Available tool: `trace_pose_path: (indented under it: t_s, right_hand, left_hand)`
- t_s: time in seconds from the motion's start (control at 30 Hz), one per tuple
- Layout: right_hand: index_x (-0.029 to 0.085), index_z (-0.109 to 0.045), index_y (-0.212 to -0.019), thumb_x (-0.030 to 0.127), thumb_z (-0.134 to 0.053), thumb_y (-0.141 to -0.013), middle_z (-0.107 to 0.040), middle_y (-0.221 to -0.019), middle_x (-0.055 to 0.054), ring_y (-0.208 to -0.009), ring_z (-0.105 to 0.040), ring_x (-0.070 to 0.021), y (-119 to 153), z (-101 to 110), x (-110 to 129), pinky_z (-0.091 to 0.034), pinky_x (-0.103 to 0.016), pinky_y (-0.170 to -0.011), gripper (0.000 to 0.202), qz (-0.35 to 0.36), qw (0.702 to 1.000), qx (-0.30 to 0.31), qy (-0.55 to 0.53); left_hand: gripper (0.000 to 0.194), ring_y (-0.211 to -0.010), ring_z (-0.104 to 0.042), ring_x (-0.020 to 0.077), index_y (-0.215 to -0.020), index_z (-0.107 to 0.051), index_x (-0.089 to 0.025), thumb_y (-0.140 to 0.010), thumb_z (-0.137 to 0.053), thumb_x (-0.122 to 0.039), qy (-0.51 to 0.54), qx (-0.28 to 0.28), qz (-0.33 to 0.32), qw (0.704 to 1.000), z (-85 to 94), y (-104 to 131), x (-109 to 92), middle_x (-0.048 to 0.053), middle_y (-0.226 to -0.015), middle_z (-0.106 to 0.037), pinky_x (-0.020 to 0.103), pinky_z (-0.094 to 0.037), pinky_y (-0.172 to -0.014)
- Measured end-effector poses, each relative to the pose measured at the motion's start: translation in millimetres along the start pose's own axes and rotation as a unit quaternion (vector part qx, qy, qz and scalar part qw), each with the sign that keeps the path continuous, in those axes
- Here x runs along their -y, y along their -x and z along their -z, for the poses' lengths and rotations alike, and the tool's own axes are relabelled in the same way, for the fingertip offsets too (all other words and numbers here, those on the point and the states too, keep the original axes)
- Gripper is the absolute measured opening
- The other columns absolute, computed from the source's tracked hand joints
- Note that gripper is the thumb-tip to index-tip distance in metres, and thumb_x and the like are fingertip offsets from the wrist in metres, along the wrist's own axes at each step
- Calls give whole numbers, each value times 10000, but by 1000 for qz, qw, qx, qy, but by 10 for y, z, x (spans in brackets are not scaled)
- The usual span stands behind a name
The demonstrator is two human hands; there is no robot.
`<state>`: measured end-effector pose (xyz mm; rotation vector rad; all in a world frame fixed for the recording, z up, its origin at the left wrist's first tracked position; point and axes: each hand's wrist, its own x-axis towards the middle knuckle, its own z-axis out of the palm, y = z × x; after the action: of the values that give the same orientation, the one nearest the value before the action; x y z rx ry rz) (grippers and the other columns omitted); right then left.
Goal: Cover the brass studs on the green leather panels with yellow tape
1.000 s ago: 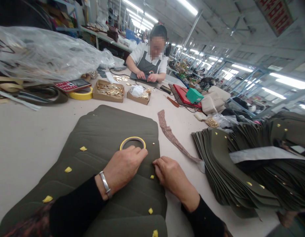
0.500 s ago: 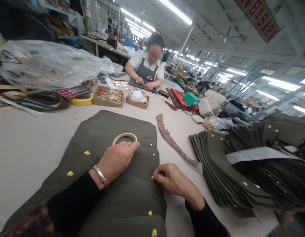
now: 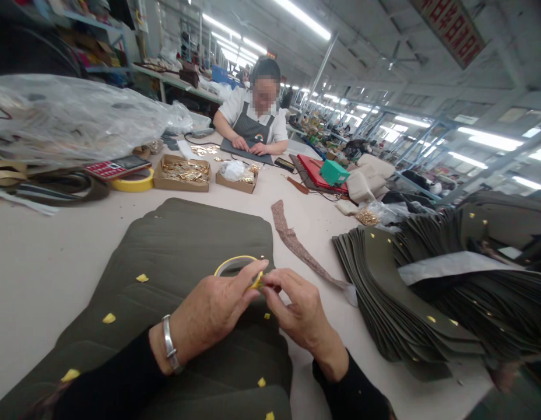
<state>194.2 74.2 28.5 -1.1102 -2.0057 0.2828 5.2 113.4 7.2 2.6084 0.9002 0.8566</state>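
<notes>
A roll of yellow tape (image 3: 235,261) is gripped in my left hand (image 3: 209,309), above a fanned stack of dark olive panels (image 3: 200,224). My right hand (image 3: 303,309) meets it at the roll's right side, thumb and forefinger pinched at the tape's edge; its loose end is mostly hidden by the fingers. Small yellow tape pieces (image 3: 141,278) are stuck along both sides of the panels. One of them (image 3: 267,316) lies just below my hands. A small metal stud (image 3: 262,257) shows near my left fingertips.
To the right lies a thick pile of olive panels (image 3: 384,291). A brown fabric strip (image 3: 292,239) rests beside my work. Further back are boxes of gold metal parts (image 3: 183,172), another yellow tape roll (image 3: 133,181) and a co-worker (image 3: 259,125) handling a dark panel.
My right hand has left the panel edge, where a yellow piece now sits, and moved up to the tape roll. My left hand has brought the roll right, toward it.
</notes>
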Motion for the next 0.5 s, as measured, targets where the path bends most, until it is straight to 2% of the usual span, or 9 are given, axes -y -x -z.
trace_pose_path:
  t_s: [0.1, 0.2, 0.27, 0.33, 0.37, 0.43, 0.5]
  right_hand:
    - [157, -630, -880, 77, -521, -877, -650, -764, -55, -738, -606, -164, -5, -48, -28, -486, -277, -696, 135, 34, 999, -7, 34]
    - [157, -620, -820, 54, -506, -842, -624, -688, -37, -642, -581, -149, 16, -88, -59, -469, -262, -623, 155, 54, 996, -36, 68]
    - [154, -622, -790, 47, -501, -819, -623, -670, -38, -619, -577, -147, 36, -111, -59, -463, -261, -602, 164, 54, 993, -53, 86]
    - [152, -634, -762, 59, -512, -799, -626, -654, -36, -600, -578, -146, 54, -134, -33, -459, -261, -588, 158, 29, 994, -64, 84]
    - [153, -643, -749, 74, -525, -789, -629, -646, -31, -584, -577, -142, 59, -149, -14, -457, -258, -575, 147, -4, 996, -67, 67]
    - [158, -651, -723, 123, -556, -779, -627, -608, -14, -527, -570, -127, 59, -185, 15, -447, -239, -521, 115, -121, 990, -65, -19]
    - [162, -644, -706, 194, -590, -773, -614, -550, 8, -456, -559, -114, 46, -224, -1, -436, -216, -454, 92, -263, 951, -58, -151]
  left_hand:
    - [373, -902, -705, 180, -1353, -327, -201, -986, -378, -248, 1, 5, -6, 1000, -12, 0, -28, 55, -1117, -698, 273, -547, -725]
    - [209, -790, -697, 171, -1182, -446, -214, -985, -377, -233, -1, 13, 2, 1000, -3, -18, -48, 3, -923, -703, 261, -504, -624]
    - [130, -686, -667, 163, -1036, -496, -221, -982, -377, -219, -4, 20, 7, 1000, 2, -30, -51, -25, -799, -665, 261, -457, -562]
    - [139, -639, -633, 155, -933, -508, -218, -977, -377, -201, -6, 18, 5, 1000, 2, -35, -50, -28, -747, -628, 261, -422, -543]
    - [155, -626, -616, 150, -899, -508, -215, -974, -375, -191, -9, 11, -2, 1000, 0, -34, -50, -26, -734, -612, 260, -411, -541]
    - [186, -595, -574, 143, -851, -506, -210, -971, -369, -174, -20, -11, -23, 999, -5, -26, -54, -22, -703, -575, 259, -391, -537]
    - [205, -568, -532, 140, -823, -504, -209, -969, -367, -164, -28, -36, -47, 998, -10, -16, -64, -21, -678, -543, 258, -375, -526]
